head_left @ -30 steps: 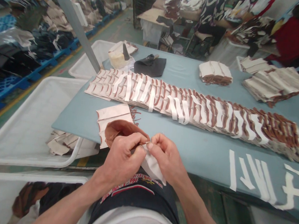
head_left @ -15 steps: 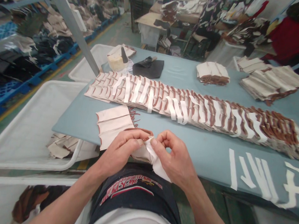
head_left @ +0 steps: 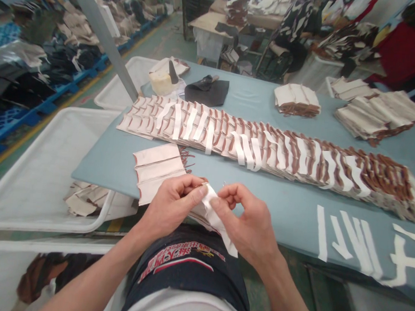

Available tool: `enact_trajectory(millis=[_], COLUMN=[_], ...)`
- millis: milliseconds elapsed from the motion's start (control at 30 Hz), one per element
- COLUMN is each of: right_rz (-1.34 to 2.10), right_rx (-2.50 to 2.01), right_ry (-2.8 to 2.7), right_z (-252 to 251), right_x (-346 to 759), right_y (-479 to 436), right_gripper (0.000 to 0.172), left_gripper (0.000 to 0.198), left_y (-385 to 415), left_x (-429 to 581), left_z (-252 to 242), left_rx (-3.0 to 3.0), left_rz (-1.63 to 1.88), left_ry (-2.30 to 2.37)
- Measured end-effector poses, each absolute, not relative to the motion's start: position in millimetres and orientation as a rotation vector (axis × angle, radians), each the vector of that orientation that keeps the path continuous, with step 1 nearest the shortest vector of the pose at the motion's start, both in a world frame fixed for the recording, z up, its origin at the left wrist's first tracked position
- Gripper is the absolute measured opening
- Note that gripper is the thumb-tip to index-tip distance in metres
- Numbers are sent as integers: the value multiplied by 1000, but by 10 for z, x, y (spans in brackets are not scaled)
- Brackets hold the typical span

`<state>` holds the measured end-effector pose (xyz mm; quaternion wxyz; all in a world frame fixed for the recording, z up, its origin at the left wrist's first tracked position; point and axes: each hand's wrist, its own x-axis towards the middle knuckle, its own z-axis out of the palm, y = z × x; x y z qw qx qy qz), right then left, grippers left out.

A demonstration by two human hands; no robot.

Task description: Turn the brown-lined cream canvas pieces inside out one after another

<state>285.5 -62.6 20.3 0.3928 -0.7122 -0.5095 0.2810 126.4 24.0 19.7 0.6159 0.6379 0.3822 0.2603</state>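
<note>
Blue factory desk (head_left: pixel 97 167): at 6 o'clock, L hand (head_left: pixel 171 205) and R hand (head_left: pixel 247 219), fingers of both clamped on white strip (head_left: pixel 215 217) w/ pale piece (head_left: pixel 199 212) behind it; brown-edged stack (head_left: pixel 157 171) at 11, long taped row (head_left: pixel 264 149) at 12.

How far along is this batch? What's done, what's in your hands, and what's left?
Done, by the look of it: the long overlapping row of pieces, with white strips across many of them. In hand: the left hand and right hand pinch a white strip at a brown-edged piece. Left: the pale pieces by the hands, the stacks at far right, and the loose strips.
</note>
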Motion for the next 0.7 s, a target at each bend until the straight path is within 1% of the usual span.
enact_trajectory(millis=[67, 267, 467, 600, 700], right_rz=[669, 717, 1178, 1277, 1277], right_rx=[-1853, -1812, -1804, -1795, -1810], right_ry=[-1350, -1286, -1036, -952, -982], right_z=[195, 235, 203, 134, 51], right_x=[2843, 2846, 2854, 2754, 2635], right_y=[-655, -677, -744, -915, -1115], right_gripper=[19, 21, 30, 38, 42], left_gripper=[22, 23, 22, 21, 22], left_y=[224, 205, 234, 295, 388], left_x=[1268, 1314, 1334, 1293, 1247], left_z=[197, 157, 163, 187, 214], left_rx=[1536, 1676, 1582, 1590, 1616], left_rz=[642, 633, 691, 688, 719], left_ry=[904, 970, 965, 982, 984])
